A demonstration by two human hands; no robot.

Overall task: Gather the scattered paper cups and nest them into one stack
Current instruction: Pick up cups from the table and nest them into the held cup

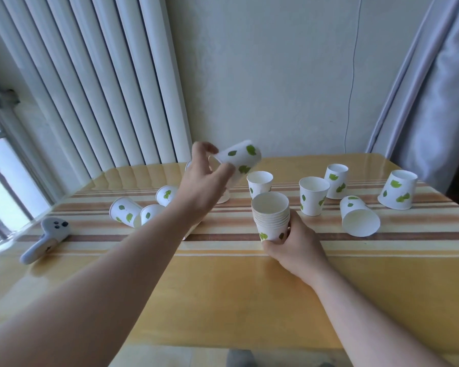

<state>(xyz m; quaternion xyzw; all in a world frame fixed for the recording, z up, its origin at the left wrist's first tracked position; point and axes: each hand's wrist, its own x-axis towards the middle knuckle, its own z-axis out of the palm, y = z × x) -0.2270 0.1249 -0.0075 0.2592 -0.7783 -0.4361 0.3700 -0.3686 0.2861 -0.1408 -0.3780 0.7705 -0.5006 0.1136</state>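
My right hand [293,249] grips the base of a stack of nested white paper cups [271,215] with green leaf prints, held upright on the table. My left hand [203,181] holds a single cup [240,161] tilted in the air, up and left of the stack. Loose cups are scattered around: two upright [260,182] [313,196], two upside down [336,181] [398,189], one on its side [358,219] at the right, and three lying at the left [125,211] [150,213] [167,194].
A grey handheld controller [46,238] lies near the table's left edge. The table [223,287] has a glossy yellow top with striped bands. A white radiator and wall stand behind it, a curtain at the far right, a window at the left.
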